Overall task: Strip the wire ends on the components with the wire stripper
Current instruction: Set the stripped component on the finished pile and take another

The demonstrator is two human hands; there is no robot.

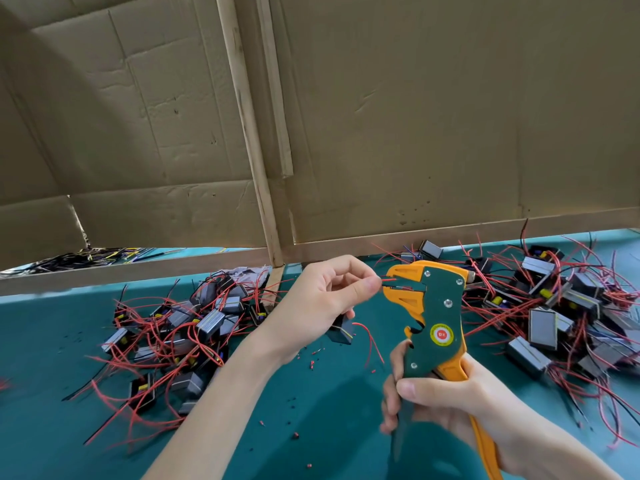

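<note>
While the left hand (325, 299) pinches a red wire (388, 279) between thumb and forefinger, its free end sits between the jaws of the stripper (433, 306), which stands upright over the table (311, 445). The wire's component (341, 332), a small grey block, hangs just under that hand; whether the lower fingers hold it or it merely dangles, I cannot tell. The right hand (443, 400) is wrapped round the stripper's handles, thumb laid across the green one and fingers curled behind. The jaws look nearly closed on the wire, though how hard the handles are squeezed is not clear. I judge the wire to be thin, light and limp, so it wants a hold close to its tip, as here; taken further back it would likely bend away instead of entering the jaws. Its fine core could probably be nicked or snapped by a crooked pull, and the block's weight may tug on the lead, so supporting the block seems wise. More components with red and black leads lie in a left pile (180, 327) and a right pile (561, 306), and small red scraps (311, 363) dot the table between them.
</note>
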